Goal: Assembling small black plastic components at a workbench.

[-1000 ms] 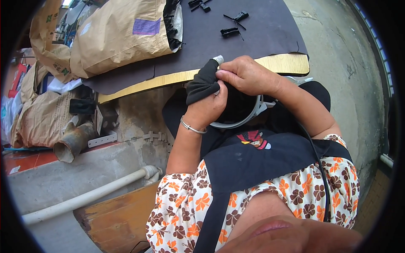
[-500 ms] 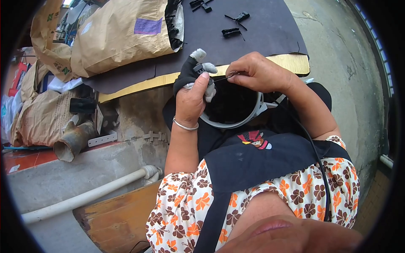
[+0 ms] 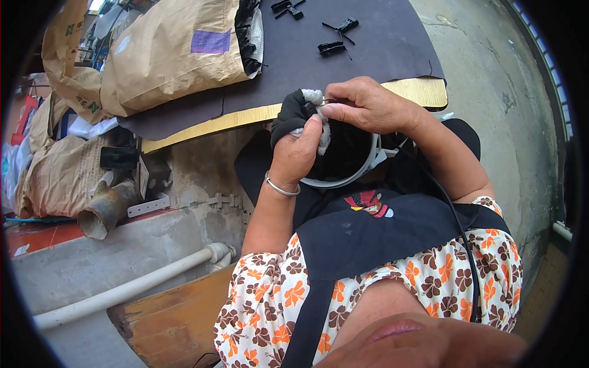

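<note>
My left hand (image 3: 297, 138) wears a black glove with pale grey fingertips, its thumb bare. The thumb and gloved fingers are closed on a small black plastic part (image 3: 309, 109), mostly hidden by them. Just to its right, my right hand (image 3: 371, 107) is bare and pinches a thin dark tool (image 3: 331, 100). Most of that tool is covered by the fingers, so its kind does not show. Its visible end meets the grey glove tips. Below both hands is a bucket (image 3: 343, 182) with a white rim and a dark inside.
On the dark-covered table (image 3: 374, 58) lie several black plastic parts (image 3: 332, 48) with thin strands. A large brown paper sack (image 3: 165, 55) rests at the table's left. Farther left are another crumpled sack (image 3: 64, 175) and a rusty pipe piece (image 3: 101, 214). A black cable (image 3: 451, 199) runs down my right side.
My left hand has moved right and turned inward, closer to the right hand. The black part is now more covered by the gloved fingers. The right hand has shifted slightly left.
</note>
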### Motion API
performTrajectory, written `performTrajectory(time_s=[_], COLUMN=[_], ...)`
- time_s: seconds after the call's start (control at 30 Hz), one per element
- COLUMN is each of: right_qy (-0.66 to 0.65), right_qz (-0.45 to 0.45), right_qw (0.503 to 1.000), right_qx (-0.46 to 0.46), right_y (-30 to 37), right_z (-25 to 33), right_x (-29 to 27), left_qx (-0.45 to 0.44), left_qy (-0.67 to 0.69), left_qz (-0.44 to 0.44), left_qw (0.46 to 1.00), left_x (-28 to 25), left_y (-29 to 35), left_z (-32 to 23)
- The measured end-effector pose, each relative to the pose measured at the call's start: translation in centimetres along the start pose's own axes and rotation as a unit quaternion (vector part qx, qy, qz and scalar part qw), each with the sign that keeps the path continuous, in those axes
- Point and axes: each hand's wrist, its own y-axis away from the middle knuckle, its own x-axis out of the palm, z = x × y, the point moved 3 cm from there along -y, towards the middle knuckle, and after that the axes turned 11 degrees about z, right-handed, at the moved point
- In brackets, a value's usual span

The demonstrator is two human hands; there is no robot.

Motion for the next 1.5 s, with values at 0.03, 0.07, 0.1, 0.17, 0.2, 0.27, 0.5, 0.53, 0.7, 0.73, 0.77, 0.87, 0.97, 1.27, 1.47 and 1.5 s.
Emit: performTrajectory(time_s=[0.03, 0.07, 0.1, 0.17, 0.2, 0.27, 0.5, 0.53, 0.7, 0.73, 0.77, 0.87, 0.97, 1.27, 1.47, 1.5], right_qy=[0.000, -0.006, -0.013, -0.006, 0.002, 0.019, 0.054, 0.054, 0.365, 0.379, 0.379, 0.406, 0.370, -0.136, -0.026, -0.024], right_qz=[-0.001, -0.009, -0.017, -0.006, 0.007, -0.014, -0.031, -0.030, -0.236, -0.209, -0.209, -0.224, -0.262, 0.074, -0.097, -0.076], right_qw=[1.000, 1.000, 0.999, 1.000, 1.000, 1.000, 0.998, 0.998, 0.887, 0.874, 0.874, 0.871, 0.890, 0.987, 0.995, 0.993], right_qx=[0.001, -0.016, -0.033, -0.015, 0.002, -0.004, -0.009, -0.010, 0.155, 0.220, 0.221, 0.163, 0.040, 0.032, -0.022, -0.085], right_y=[0.0, 0.0, 0.0, -0.2, -0.3, -0.5, -0.8, -0.8, 0.1, -0.1, -0.2, -0.1, 1.0, 1.3, 1.4, 1.5], right_z=[-0.1, -0.2, -0.1, 0.1, 0.1, 0.2, 0.1, 0.1, -2.7, -3.0, -3.4, -3.9, -2.0, -1.2, 0.9, 1.5], right_x=[0.2, 0.4, 0.6, 0.6, 0.6, 0.9, 1.5, 1.2, -3.0, -3.3, -3.5, -3.5, -4.3, -2.6, -2.8, -2.0], left_qx=[0.000, -0.008, -0.016, -0.002, 0.013, 0.050, 0.104, 0.104, 0.104, 0.115, 0.115, 0.115, 0.154, 0.190, 0.126, 0.127], left_qy=[0.000, 0.002, 0.003, -0.048, -0.099, -0.166, -0.319, -0.320, -0.554, -0.568, -0.568, -0.533, -0.500, -0.390, -0.041, -0.041], left_qz=[0.001, 0.006, 0.011, 0.014, 0.016, 0.015, 0.003, 0.002, -0.049, -0.053, -0.053, -0.076, -0.073, 0.162, -0.029, -0.028], left_qw=[1.000, 1.000, 1.000, 0.999, 0.995, 0.985, 0.942, 0.942, 0.824, 0.813, 0.813, 0.835, 0.849, 0.886, 0.991, 0.991], left_x=[0.1, 0.2, 0.2, 0.2, 0.2, 0.4, 0.4, 0.1, -1.7, -1.8, -1.7, -1.6, -1.6, 1.8, -0.1, -0.1], left_y=[0.0, -0.1, -0.1, -0.2, -0.3, -0.5, -0.2, 0.0, 0.2, 0.0, -0.2, -1.0, -1.5, -0.7, -0.8, -0.9], left_z=[0.0, -0.1, -0.2, -0.1, -0.2, -0.9, -1.4, -1.7, -1.9, -1.8, -1.8, -1.9, -2.1, -4.4, -2.7, -2.2])
